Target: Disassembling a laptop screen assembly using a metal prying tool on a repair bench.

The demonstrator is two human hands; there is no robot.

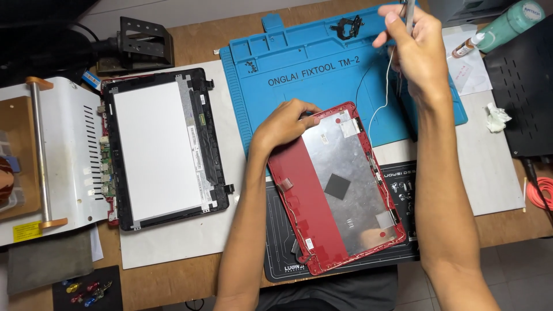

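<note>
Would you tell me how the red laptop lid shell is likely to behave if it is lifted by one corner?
The red lid shell looks thin and broad, so it would probably be light and flex a little. The left hand presses its top corner, which suggests it slides easily. Its thin white cable, pinched by the right hand, would probably trail limply.

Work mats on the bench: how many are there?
2. A blue mat lies at the far side of the bench, under the raised right hand. A black mat lies nearer, under the red laptop lid that the left hand steadies. Others may be hidden.
</note>
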